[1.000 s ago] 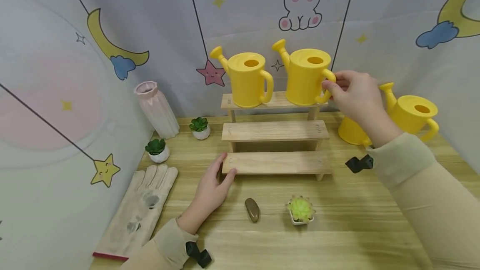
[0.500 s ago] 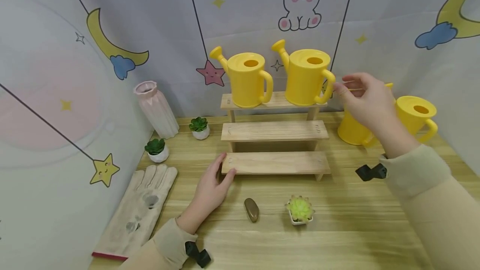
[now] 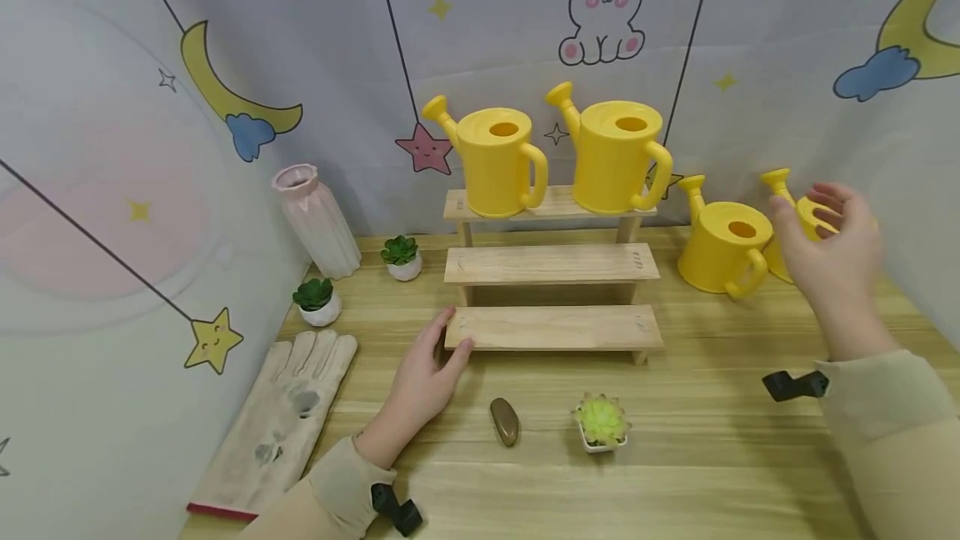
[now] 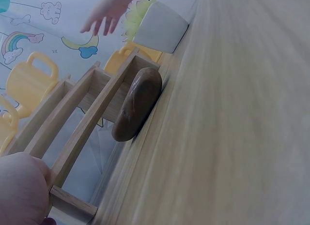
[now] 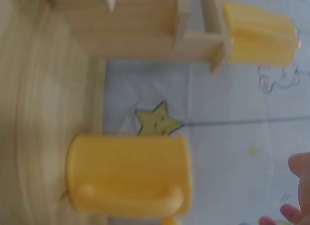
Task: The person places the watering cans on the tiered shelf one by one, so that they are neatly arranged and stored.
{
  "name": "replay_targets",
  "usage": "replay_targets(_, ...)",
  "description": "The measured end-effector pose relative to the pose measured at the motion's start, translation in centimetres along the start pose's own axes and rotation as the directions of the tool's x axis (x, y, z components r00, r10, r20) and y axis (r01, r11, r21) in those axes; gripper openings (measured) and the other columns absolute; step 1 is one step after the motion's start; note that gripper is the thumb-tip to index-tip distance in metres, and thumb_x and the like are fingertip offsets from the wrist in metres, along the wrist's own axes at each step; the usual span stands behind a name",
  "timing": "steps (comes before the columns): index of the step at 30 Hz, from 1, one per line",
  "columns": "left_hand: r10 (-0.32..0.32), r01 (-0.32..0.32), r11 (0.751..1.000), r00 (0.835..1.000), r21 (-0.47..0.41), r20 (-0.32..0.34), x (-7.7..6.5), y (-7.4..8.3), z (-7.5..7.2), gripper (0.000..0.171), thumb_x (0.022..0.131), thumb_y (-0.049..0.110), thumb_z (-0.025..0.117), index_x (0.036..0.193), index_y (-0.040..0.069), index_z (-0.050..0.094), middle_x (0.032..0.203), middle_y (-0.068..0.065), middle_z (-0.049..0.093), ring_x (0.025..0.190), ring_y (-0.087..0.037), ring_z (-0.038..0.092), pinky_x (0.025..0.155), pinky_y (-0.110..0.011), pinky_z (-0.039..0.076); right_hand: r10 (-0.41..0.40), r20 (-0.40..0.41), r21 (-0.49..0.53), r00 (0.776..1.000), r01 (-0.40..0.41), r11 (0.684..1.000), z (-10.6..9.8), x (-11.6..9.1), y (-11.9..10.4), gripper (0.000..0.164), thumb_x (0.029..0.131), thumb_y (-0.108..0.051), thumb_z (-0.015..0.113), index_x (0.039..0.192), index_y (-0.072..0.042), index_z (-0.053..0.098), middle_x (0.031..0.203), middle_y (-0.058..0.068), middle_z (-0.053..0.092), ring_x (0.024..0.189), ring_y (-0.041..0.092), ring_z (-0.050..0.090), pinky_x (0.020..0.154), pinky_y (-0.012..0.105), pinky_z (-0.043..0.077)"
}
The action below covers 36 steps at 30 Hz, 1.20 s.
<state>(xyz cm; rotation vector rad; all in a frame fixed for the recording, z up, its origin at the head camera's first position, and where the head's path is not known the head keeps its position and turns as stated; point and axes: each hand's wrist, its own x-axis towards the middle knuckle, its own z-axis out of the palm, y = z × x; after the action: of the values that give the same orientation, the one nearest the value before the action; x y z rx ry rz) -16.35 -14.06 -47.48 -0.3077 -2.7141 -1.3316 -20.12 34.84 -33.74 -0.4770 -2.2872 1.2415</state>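
My left hand (image 3: 423, 375) rests at the left end of the lowest step of a wooden three-step stand (image 3: 555, 328), thumb on its front edge. Two yellow watering cans stand on the top step, the left watering can (image 3: 495, 163) and the right watering can (image 3: 615, 158). On the table to the right are a third watering can (image 3: 722, 248) and a fourth watering can (image 3: 780, 261). My right hand (image 3: 836, 261) is raised in front of the fourth one, partly hiding it, with fingers loosely bent and nothing held.
A brown stone (image 3: 505, 422) and a light green potted succulent (image 3: 602, 422) lie in front of the stand. On the left are a pink-white vase (image 3: 318, 223), two small potted succulents (image 3: 401, 257) and a pair of work gloves (image 3: 273, 423). A printed cloth (image 3: 300, 40) hangs behind.
My right hand has let go of the handle of the right watering can on the top step and moved right and down, towards the cans on the table. The left hand has stayed put.
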Motion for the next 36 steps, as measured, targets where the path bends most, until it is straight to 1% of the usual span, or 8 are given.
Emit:
replay_targets(4,0.001,-0.001,1.000,1.000,0.003,-0.002,0.0,0.0,0.0,0.073,0.100,0.058,0.055,0.159,0.018,0.038,0.165,-0.004,0.039,0.152,-0.022,0.038,0.123,-0.048,0.036,0.099,-0.048,0.028,0.994,-0.097,0.995,-0.7,0.5,2.4,0.067,0.096,-0.053,0.061,0.154,-0.039,0.031,0.159,-0.018,0.031,0.138,0.003,0.031,0.124,0.033,0.027)
replay_targets(6,0.003,-0.003,1.000,1.000,0.003,-0.001,0.0,0.1,0.0,0.073,0.100,0.058,0.055,0.159,0.018,0.038,0.164,-0.004,0.039,0.152,-0.023,0.038,0.124,-0.048,0.036,0.174,-0.054,0.031,0.983,-0.173,0.985,-1.0,0.6,3.5,0.069,0.096,-0.056,0.058,0.155,-0.043,0.024,0.164,-0.015,0.022,0.141,0.006,0.028,0.124,0.034,0.029)
replay_targets(9,0.002,-0.002,1.000,1.000,0.002,0.002,-0.2,0.1,0.0,0.073,0.101,0.057,0.056,0.159,0.018,0.038,0.164,-0.005,0.039,0.153,-0.023,0.038,0.124,-0.049,0.036,0.259,-0.088,0.034,0.962,-0.257,0.966,-1.3,0.8,5.0,0.070,0.097,-0.059,0.055,0.155,-0.048,0.019,0.167,-0.016,0.014,0.150,0.011,0.021,0.125,0.036,0.031)
replay_targets(15,0.009,-0.009,1.000,1.000,-0.007,-0.003,-0.2,0.2,0.0,0.072,0.101,0.058,0.054,0.159,0.018,0.038,0.164,-0.005,0.040,0.152,-0.024,0.039,0.123,-0.050,0.037,0.272,-0.154,0.027,0.950,-0.271,0.962,-1.5,1.4,7.7,0.071,0.098,-0.054,0.052,0.158,-0.045,0.015,0.169,-0.016,0.012,0.159,0.014,0.010,0.132,0.037,0.013)
replay_targets(19,0.001,-0.001,1.000,1.000,0.001,-0.005,-0.1,0.1,0.0,0.073,0.100,0.060,0.053,0.159,0.020,0.038,0.164,-0.003,0.040,0.152,-0.023,0.039,0.123,-0.049,0.036,0.277,-0.143,0.003,0.950,-0.279,0.960,-1.5,1.7,9.6,0.074,0.099,-0.054,0.049,0.160,-0.044,0.007,0.171,-0.010,0.006,0.161,0.015,0.005,0.133,0.038,0.009)
replay_targets(22,-0.008,0.008,1.000,1.000,0.005,0.001,-0.1,0.0,-0.1,0.074,0.100,0.061,0.053,0.160,0.020,0.037,0.165,-0.003,0.039,0.152,-0.022,0.038,0.124,-0.048,0.036,0.273,-0.122,-0.018,0.954,-0.277,0.961,-1.6,2.0,11.1,0.077,0.100,-0.054,0.048,0.162,-0.042,0.003,0.172,-0.007,0.004,0.160,0.020,0.007,0.133,0.042,0.011)
replay_targets(27,-0.001,0.001,1.000,1.000,0.007,0.005,-0.1,0.0,-0.1,0.075,0.100,0.060,0.053,0.160,0.017,0.036,0.165,-0.006,0.038,0.153,-0.023,0.037,0.124,-0.048,0.035,0.297,-0.091,-0.045,0.951,-0.302,0.952,-1.7,2.4,13.1,0.080,0.100,-0.054,0.047,0.162,-0.042,-0.002,0.173,-0.007,0.007,0.160,0.020,0.014,0.131,0.043,0.023)
replay_targets(36,0.003,-0.003,1.000,1.000,0.008,0.005,0.0,-0.1,-0.1,0.075,0.100,0.060,0.054,0.160,0.017,0.037,0.165,-0.005,0.039,0.153,-0.023,0.037,0.124,-0.048,0.035,0.298,-0.129,-0.119,0.946,-0.314,0.942,-1.2,3.0,14.4,0.072,0.104,-0.048,0.039,0.163,-0.039,-0.001,0.171,-0.001,0.023,0.154,0.021,0.036,0.122,0.036,0.039)
